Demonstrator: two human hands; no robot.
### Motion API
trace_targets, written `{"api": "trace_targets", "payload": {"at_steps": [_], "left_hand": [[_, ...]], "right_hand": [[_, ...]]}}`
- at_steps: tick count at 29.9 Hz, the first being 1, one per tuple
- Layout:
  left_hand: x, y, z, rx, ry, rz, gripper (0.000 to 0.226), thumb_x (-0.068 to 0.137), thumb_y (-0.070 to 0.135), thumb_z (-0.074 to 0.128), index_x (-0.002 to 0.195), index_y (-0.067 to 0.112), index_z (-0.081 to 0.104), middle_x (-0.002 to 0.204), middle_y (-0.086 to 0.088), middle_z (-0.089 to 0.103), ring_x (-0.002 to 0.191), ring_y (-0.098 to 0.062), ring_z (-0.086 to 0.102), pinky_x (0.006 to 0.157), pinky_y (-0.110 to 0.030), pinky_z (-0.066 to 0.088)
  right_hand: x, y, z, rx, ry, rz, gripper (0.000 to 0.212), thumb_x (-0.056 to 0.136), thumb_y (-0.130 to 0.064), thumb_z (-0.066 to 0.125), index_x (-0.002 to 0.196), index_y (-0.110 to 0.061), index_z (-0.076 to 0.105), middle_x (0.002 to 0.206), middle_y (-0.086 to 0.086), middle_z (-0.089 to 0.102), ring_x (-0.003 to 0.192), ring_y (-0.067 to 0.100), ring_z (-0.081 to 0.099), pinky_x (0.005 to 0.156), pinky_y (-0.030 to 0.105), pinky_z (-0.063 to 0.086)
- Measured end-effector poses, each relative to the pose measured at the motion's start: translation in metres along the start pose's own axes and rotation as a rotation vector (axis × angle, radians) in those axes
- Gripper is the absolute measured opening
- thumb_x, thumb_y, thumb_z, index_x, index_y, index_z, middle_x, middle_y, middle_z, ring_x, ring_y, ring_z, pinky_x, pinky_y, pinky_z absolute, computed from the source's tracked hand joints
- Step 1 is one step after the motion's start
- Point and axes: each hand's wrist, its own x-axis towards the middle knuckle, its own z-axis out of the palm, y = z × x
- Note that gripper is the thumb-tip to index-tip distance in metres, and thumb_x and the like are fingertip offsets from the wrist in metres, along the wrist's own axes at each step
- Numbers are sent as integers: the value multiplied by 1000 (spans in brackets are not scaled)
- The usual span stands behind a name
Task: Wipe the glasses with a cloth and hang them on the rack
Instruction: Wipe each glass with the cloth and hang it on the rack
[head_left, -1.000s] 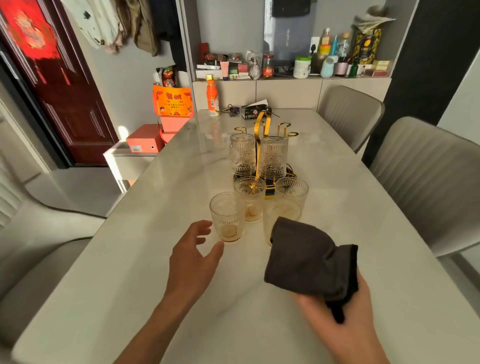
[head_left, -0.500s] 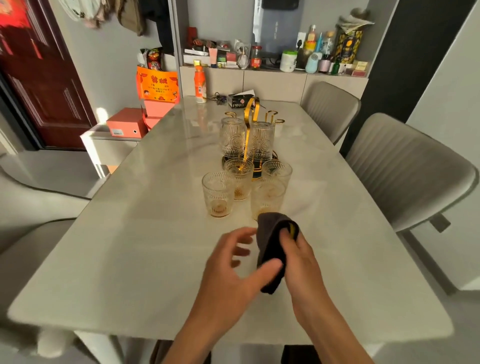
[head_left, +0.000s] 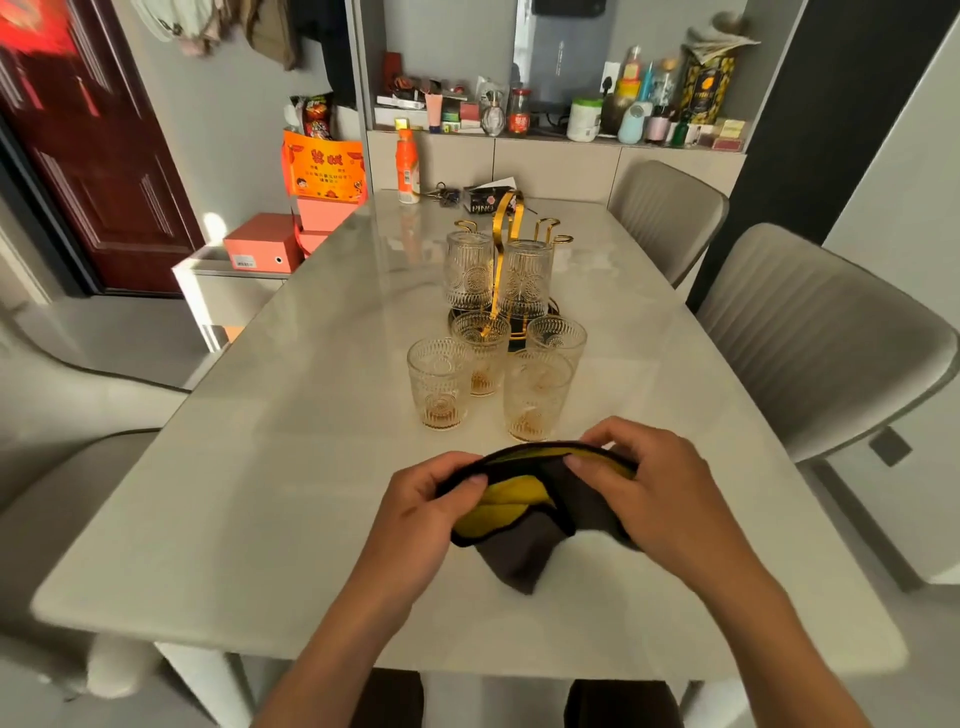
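- Where a second ago my left hand (head_left: 415, 512) was reaching toward the glasses and only my right hand (head_left: 657, 491) held the cloth (head_left: 530, 525), both hands now pinch it, fingers curled over its top edge.
- Cloth was bunched half a second ago; now it's spread between my hands above the near part of the table (head_left: 234, 467), yellow inner face showing, dark side out.
- Cloth's long axis runs left-right across me; one corner hangs down toward the table edge.
- Four glasses stand upright, mouths up, on the table beyond the cloth: front left glass (head_left: 440, 384), front right glass (head_left: 535, 395), back left glass (head_left: 480, 353), back right glass (head_left: 556, 338). Same spots as before.
- Gold rack (head_left: 506, 218) sits just behind them, handle upright.
- Two hung glasses (head_left: 469, 270) sit on it mouths down, long axes vertical, either side of the handle.
- Orange bottle (head_left: 408, 166) stands at the far end of the table.
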Motion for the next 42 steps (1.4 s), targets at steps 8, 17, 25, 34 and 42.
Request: {"api": "trace_targets", "payload": {"at_steps": [8, 17, 25, 34, 42], "left_hand": [[10, 23, -3, 173, -410, 127, 33, 82, 32, 78, 113, 42, 74, 112, 12, 76, 109, -7, 71, 87, -19, 55], [19, 17, 16, -13, -125, -168, 20, 103, 23, 62, 103, 23, 82, 103, 0, 82, 98, -12, 77, 79, -19, 59], [17, 26, 6, -459, -148, -138, 32, 84, 36, 72, 111, 22, 82, 124, -4, 76, 117, -13, 70, 91, -22, 58], [11, 40, -6, -178, 154, -67, 21, 96, 13, 68, 108, 28, 78, 92, 5, 82, 84, -5, 76, 64, -14, 56], [31, 69, -11, 203, 90, 297, 49, 88, -10, 73, 118, 30, 69, 88, 9, 80, 84, 4, 74, 74, -10, 54]], "right_hand": [[23, -20, -35, 165, -475, -65, 4, 88, -26, 78, 89, -29, 76, 82, 0, 76, 79, 20, 73, 77, 37, 58], [45, 23, 7, 83, -92, 150, 46, 84, -44, 79, 123, -28, 61, 116, -8, 65, 104, 15, 64, 89, 33, 52], [8, 40, 36, 558, -212, 461, 34, 97, -60, 49, 122, -40, 60, 102, -9, 77, 106, 10, 68, 88, 25, 48], [18, 22, 19, 1032, 17, 484, 44, 84, -14, 79, 124, -22, 61, 103, 2, 79, 94, 20, 76, 68, 25, 58], [37, -7, -16, 462, 33, 34, 51, 82, 1, 79, 115, -35, 64, 104, -6, 73, 95, 9, 68, 75, 6, 50]]}}
